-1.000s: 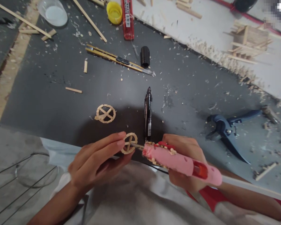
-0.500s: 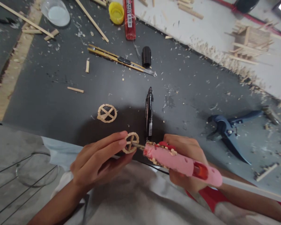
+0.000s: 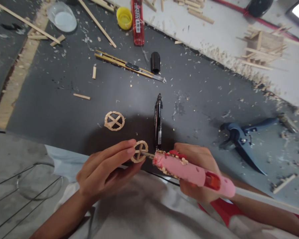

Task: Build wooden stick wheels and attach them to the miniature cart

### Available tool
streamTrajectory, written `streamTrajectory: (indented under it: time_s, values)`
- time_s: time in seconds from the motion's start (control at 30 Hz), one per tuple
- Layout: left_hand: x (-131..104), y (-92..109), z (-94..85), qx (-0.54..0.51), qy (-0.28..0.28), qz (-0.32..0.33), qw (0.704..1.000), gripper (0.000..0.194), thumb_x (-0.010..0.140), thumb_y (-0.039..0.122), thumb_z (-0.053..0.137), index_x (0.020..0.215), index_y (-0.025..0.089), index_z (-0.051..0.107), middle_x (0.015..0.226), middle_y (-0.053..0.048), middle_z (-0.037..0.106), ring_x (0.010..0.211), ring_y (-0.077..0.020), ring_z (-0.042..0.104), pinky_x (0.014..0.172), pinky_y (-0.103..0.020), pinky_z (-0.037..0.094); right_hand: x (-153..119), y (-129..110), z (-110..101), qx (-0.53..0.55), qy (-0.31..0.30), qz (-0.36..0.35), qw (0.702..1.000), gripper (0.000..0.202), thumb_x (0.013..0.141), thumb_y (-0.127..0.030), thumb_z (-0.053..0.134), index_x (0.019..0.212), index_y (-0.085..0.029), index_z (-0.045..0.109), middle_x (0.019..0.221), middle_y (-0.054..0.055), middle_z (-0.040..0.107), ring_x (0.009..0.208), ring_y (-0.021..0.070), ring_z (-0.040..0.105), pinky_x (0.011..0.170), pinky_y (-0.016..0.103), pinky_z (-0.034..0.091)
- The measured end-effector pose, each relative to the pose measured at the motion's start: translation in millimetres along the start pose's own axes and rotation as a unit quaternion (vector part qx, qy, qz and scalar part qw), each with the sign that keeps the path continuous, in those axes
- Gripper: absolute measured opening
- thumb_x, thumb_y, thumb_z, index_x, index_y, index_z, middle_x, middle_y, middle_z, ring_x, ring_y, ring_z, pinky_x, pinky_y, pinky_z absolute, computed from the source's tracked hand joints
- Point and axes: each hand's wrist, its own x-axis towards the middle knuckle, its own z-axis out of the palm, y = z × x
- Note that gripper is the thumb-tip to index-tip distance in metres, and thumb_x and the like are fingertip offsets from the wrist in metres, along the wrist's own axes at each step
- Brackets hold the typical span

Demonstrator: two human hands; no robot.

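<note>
Left hand (image 3: 109, 169), fingers closed on one round, cross-spoked wooden wheel (image 3: 140, 152); one matching pale wheel (image 3: 114, 120) lies beyond. Right hand (image 3: 200, 166) grips one pink glue gun (image 3: 189, 171), nozzle at the held wheel's spokes, as before.

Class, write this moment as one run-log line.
left hand: holds wooden wheel | right hand: grips pink glue gun, tip at wheel's spokes | second wheel: on dark tabletop, beside uncapped marker
</note>
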Motion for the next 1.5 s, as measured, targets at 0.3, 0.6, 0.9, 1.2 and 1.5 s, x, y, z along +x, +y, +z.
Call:
streamTrajectory:
  time_s: [0.3, 0.6, 0.9, 1.2, 1.5]
  values:
    - [1.1, -0.3, -1.9, -0.013, -0.006, -0.001, 1.0, 0.037, 0.082, 0.023, 0.087, 0.115, 0.023, 0.07, 0.106, -0.003, 0.083, 0.08, -0.0169, 0.081, 0.066, -0.024, 0.066, -10.0, 5.9, 0.7, -0.016, -0.004, 0.012, 1.0, 0.027, 0.067, -0.014, 0.058, 0.076, -0.027, 0.036, 0.061, -0.002, 0.043, 0.047, 0.0109, 0.035, 0.042, 0.035, 0.026]
    - [0.1, 0.6, 0.7, 0.005, 0.009, 0.0, 1.0, 0.033, 0.083, 0.026, 0.087, 0.111, 0.023, 0.071, 0.105, -0.001, 0.083, 0.077, -0.0147, 0.08, 0.065, -0.023, 0.065, -9.4, 8.0, -0.7, -0.032, -0.012, 0.001, 0.999, 0.022, 0.067, -0.015, 0.057, 0.075, -0.03, 0.045, 0.06, -0.002, 0.049, 0.046, 0.0113, 0.044, 0.039, 0.033, 0.027]
    - [-4.5, -2.3, 2.0, -0.003, 0.007, -0.004, 1.0, 0.032, 0.086, 0.031, 0.085, 0.115, 0.025, 0.07, 0.107, -0.002, 0.083, 0.08, -0.0179, 0.081, 0.065, -0.027, 0.067, -4.6, 5.8, -4.6, -0.053, -0.014, 0.005, 0.998, 0.016, 0.07, -0.017, 0.054, 0.073, -0.031, 0.046, 0.058, -0.003, 0.05, 0.043, 0.009, 0.045, 0.035, 0.031, 0.029]
    - [-2.8, -4.4, 2.1, -0.009, 0.013, 0.004, 1.0, 0.035, 0.083, 0.029, 0.088, 0.113, 0.025, 0.07, 0.107, -0.001, 0.083, 0.08, -0.0164, 0.081, 0.064, -0.026, 0.066, -12.1, 9.9, -0.9, -0.072, -0.018, 0.003, 0.997, 0.017, 0.071, -0.021, 0.057, 0.074, -0.03, 0.043, 0.059, -0.004, 0.048, 0.046, 0.008, 0.042, 0.038, 0.03, 0.031]
    - [8.1, -2.5, 1.4, -0.01, 0.04, 0.055, 0.998, 0.047, 0.065, 0.014, 0.097, 0.104, 0.016, 0.07, 0.098, -0.005, 0.084, 0.073, -0.0159, 0.081, 0.063, -0.02, 0.066, -6.2, -0.5, 1.1, -0.075, -0.009, 0.055, 0.996, 0.023, 0.061, -0.014, 0.057, 0.069, -0.025, 0.039, 0.058, -0.005, 0.046, 0.046, 0.0073, 0.037, 0.042, 0.029, 0.028]
